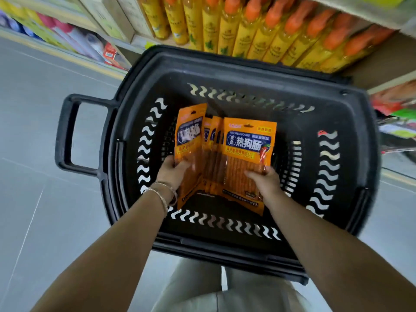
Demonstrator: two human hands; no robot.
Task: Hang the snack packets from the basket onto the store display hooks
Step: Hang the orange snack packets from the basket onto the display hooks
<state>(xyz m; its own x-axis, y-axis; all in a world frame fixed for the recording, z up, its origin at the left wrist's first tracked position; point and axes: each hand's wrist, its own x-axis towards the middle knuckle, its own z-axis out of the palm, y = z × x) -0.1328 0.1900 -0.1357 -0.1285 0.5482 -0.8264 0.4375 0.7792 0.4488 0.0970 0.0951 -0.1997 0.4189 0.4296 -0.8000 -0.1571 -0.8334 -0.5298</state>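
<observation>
**Both hands in the basket, picking up stock**

Head view: this looks like the pick-up step. The left hand point(173, 170) grips the lower edge of the left packet point(191, 136), fingers curled round it. The right hand point(265, 180) holds the front packet point(249, 140) near its bottom, fingers bent onto its face. More packets point(213, 134) stand bunched between the two, all of them down inside the black basket point(247, 70) on the floor.

The packets are flat orange pouches with a blue label, a clear window showing thin sticks, and a hang slot at the top. They look light and floppy.

No display hooks are in sight, only yellow bottles point(247, 30) on the shelf beyond. The next move, I'd judge, is to lift the packets clear of the basket and find the hooks, slots uppermost.
</observation>
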